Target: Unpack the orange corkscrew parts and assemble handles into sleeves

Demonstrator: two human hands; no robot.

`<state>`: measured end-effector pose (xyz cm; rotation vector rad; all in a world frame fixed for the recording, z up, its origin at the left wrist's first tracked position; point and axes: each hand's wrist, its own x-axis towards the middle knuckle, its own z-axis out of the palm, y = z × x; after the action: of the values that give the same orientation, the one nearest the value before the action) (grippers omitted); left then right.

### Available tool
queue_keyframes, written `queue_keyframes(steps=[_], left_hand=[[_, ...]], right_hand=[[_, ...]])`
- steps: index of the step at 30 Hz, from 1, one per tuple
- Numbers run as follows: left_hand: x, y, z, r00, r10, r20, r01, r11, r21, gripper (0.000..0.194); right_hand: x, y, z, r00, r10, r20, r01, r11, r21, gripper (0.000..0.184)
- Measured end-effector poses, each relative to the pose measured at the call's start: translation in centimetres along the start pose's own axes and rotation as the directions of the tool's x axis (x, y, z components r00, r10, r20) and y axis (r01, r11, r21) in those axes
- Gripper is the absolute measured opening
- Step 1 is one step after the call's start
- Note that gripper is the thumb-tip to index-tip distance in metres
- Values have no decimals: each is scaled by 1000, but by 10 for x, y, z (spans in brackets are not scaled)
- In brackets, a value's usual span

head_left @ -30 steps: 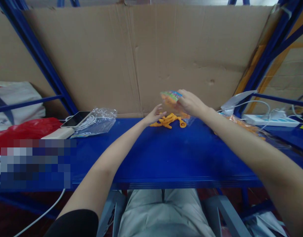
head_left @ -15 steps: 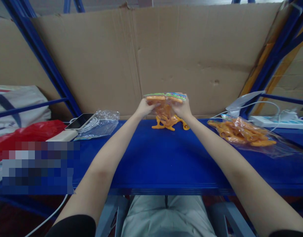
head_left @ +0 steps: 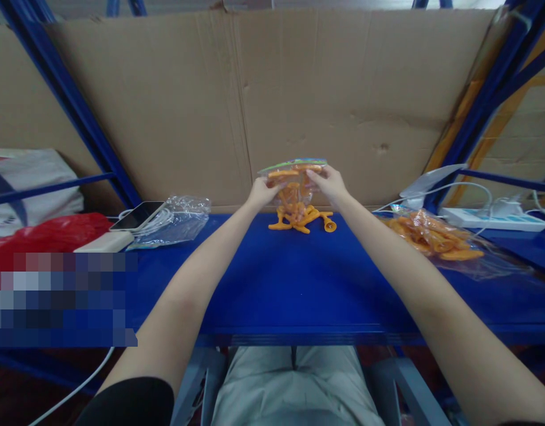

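Between my hands is a clear plastic bag with a green and blue strip along its top, raised over the back of the blue shelf. Orange plastic pieces show inside it. My left hand grips the bag's left side, thumb towards the middle. On its right side my right hand is closed round the edge. Below the bag a small heap of orange plastic pieces lies on the shelf, one with a round cup-like end. Their exact kind I cannot make out.
A second clear bag of orange pieces lies at right, by a white power strip. At left are a phone, a crumpled clear bag and a red plastic bag. A cardboard sheet backs the blue shelf.
The bag is a little higher and more upright, and more of the orange heap beneath it shows. Both hands still hold the bag. The whole view has shifted slightly.
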<state>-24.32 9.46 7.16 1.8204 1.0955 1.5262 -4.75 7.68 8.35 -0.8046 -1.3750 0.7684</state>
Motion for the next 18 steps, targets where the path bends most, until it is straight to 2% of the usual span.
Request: queue_keyframes(steps=[3, 5, 8, 11, 14, 18], left_hand=[[-6, 3, -6, 995, -97, 38, 97, 995, -22, 35], [-8, 6, -11, 987, -160, 21, 161, 986, -47, 35], [-5, 10, -19, 974, -227, -9, 223, 963, -154, 22], [3, 13, -25, 969, -245, -28, 232, 944, -233, 7], [14, 19, -26, 967, -238, -97, 207, 944, -256, 12], [29, 27, -27, 971, -191, -141, 148, 952, -269, 12]], right_hand=[[-3, -3, 1, 995, 101, -15, -99, 992, 78, 16], [-4, -5, 3, 984, 172, -41, -165, 976, 139, 12], [1, -10, 8, 953, 284, -106, -254, 939, 230, 8], [13, -16, 13, 920, 357, -164, -305, 911, 278, 9], [30, -23, 19, 910, 361, -204, -295, 909, 295, 12], [52, -32, 25, 937, 271, -219, -206, 938, 280, 7]])
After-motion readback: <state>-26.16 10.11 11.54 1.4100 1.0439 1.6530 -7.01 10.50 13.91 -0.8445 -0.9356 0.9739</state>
